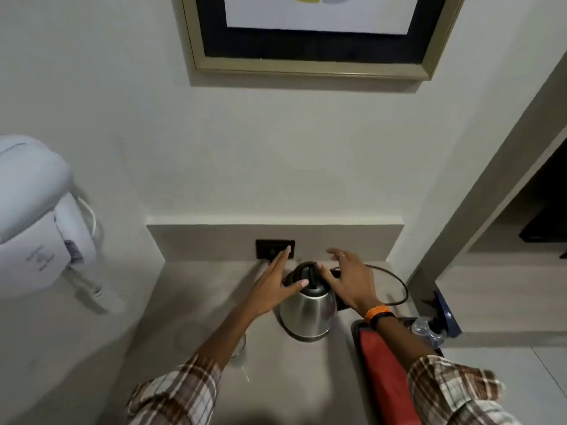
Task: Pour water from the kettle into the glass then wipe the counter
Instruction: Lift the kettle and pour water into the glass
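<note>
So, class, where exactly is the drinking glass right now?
In the head view, the glass stands on the counter left of the kettle, nearer the person, partly hidden under the left forearm.

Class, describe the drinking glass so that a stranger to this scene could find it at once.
Start at the steel kettle on the grey counter. Look toward the near left, under the left forearm: the glass stands there, half hidden. It is the only clear, see-through vessel on that side.
</note>
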